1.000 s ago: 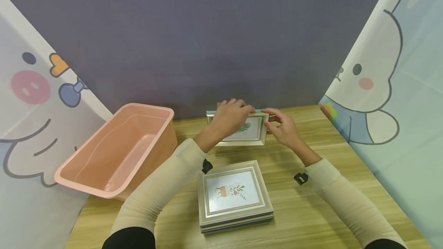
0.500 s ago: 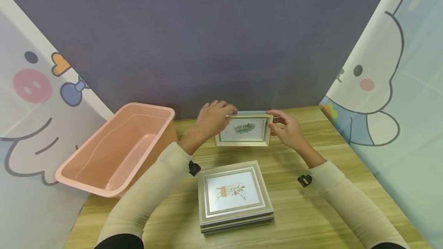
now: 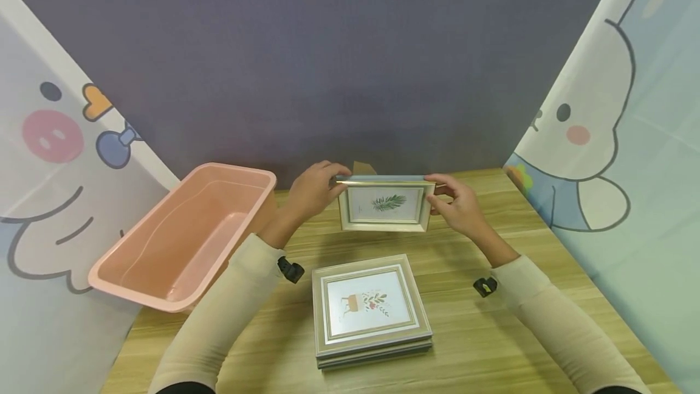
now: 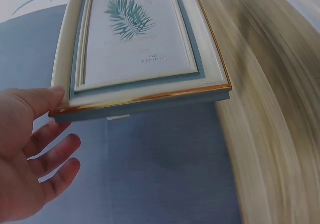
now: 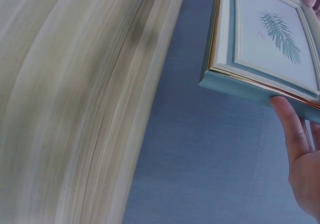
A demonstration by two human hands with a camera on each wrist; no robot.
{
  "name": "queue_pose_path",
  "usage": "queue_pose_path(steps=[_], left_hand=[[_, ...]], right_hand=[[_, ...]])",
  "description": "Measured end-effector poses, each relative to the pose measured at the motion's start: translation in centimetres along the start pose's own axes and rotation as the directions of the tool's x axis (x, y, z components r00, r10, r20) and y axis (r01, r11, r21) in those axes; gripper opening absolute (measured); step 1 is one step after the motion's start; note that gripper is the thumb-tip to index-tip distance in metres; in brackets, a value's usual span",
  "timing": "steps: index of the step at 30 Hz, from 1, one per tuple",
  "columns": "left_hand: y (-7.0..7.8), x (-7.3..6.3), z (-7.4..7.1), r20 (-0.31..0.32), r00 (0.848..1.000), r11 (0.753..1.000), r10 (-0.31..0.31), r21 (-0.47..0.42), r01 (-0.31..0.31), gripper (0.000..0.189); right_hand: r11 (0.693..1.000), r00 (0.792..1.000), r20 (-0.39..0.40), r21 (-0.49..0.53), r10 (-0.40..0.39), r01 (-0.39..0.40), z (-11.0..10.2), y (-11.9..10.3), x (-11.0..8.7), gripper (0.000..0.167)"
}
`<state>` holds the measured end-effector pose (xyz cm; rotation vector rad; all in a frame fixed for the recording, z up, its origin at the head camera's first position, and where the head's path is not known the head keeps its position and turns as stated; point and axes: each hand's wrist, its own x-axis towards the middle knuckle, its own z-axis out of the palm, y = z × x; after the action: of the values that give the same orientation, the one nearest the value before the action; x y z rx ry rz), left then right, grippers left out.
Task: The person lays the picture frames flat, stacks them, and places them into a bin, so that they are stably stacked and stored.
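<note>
Both hands hold a pale gold picture frame (image 3: 386, 227) with a green fern-leaf print, tilted up near the back of the table. My left hand (image 3: 313, 192) pinches its upper left corner; in the left wrist view the thumb (image 4: 47, 99) lies on the front edge while the other fingers spread behind. At the opposite side, my right hand (image 3: 460, 207) grips the upper right corner, thumb against the edge. A tan flap (image 3: 363, 168) shows behind the frame's top. Nearer to me lies a stack of larger frames (image 3: 373, 306), the top one showing a deer-and-flowers print.
A pink plastic tub (image 3: 186, 239) stands on the left of the wood-grain table (image 3: 481, 339). Behind the table rises a dark grey panel (image 3: 350, 65). Cartoon-printed sheets (image 3: 590, 138) hang along both sides.
My left hand has slid left along the frame's top to its corner, uncovering the leaf print. The frame and right hand have shifted slightly right. The stack and tub stay put.
</note>
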<state>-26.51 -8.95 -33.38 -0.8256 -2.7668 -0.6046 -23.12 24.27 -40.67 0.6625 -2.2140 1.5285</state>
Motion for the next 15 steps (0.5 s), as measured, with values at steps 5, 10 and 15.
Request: queue_pose_path(steps=[5,10,15], left_hand=[[-0.9,-0.3,-0.1,0.003,1.000,0.993,-0.028,-0.117,0.028,0.031],[-1.9,-0.3,-0.2,0.039,0.997,0.967,-0.060,-0.245,0.068,0.038],[-3.1,-0.1,-0.2,0.108,0.990,0.906,-0.092,-0.404,0.129,0.055]], right_hand=[[1.000,1.000,0.008,0.006,-0.015,0.014,0.1,0.0,0.0,0.041],[0.999,0.999,0.004,0.034,-0.034,0.034,0.1,0.1,-0.1,0.041],[0.998,0.999,0.004,0.041,-0.042,0.042,0.0,0.0,-0.2,0.041]])
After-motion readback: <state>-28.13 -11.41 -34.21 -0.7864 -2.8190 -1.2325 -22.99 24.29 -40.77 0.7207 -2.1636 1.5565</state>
